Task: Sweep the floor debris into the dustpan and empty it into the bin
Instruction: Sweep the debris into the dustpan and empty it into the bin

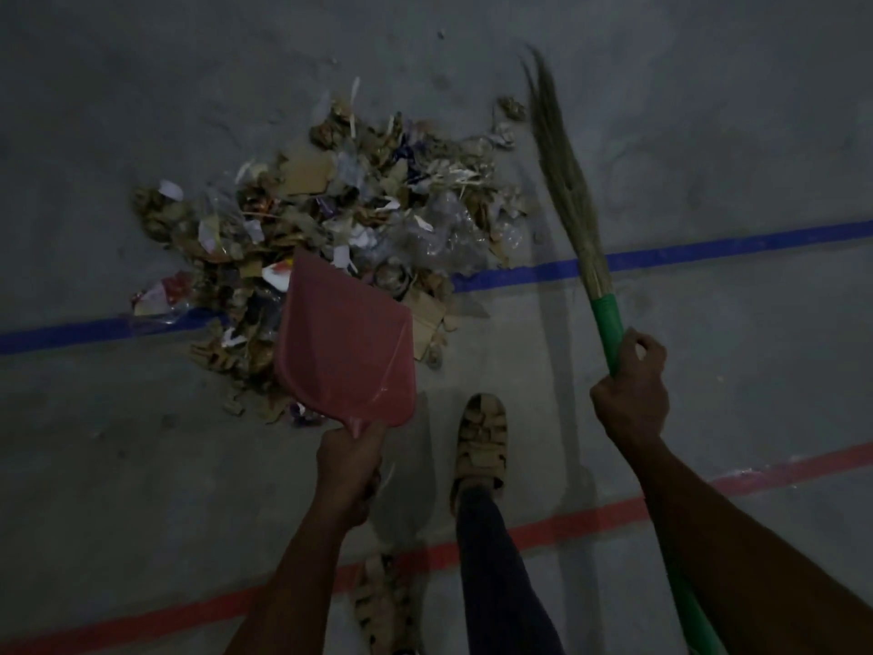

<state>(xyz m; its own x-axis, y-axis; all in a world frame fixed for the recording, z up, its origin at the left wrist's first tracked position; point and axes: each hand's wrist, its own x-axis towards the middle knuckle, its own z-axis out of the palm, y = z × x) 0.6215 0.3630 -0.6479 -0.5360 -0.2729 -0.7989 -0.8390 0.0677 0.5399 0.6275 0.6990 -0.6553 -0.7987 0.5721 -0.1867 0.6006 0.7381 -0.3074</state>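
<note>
Forearms, two, bare, entering from the lower edge. Left hand [349, 470]: grip closed round the short handle of one dustpan [345, 345], fingers curled under it. Right hand [630, 387]: grip closed round the green handle of one broom [574, 200], fingers wrapped, thumb on top.

Dustpan: one, pink-red plastic, smooth, flat-bottomed with low raised side walls, roughly square, widening away from the handle. Held tilted, its front edge over the near side of the debris pile [330, 215]; whether that edge touches the floor cannot be told.

Broom: one, a long tapering bundle of pale dry grass bristles bound into a green sleeve, slanting up and away, tip just beside the far right edge of the pile.

Debris pile: one loose heap on the floor [141, 87], mixed torn brown cardboard, crumpled paper, white scraps, clear crinkled plastic film, a red-and-white wrapper at its left edge. It lies across the blue line [708, 252].

Floor: grey concrete, matt, dusty. Tape lines, two: one blue, one red [567, 522], running roughly parallel.

Sandals [479, 442], two, tan, strapped; one dark trouser leg [496, 574] above the forward one.
</note>
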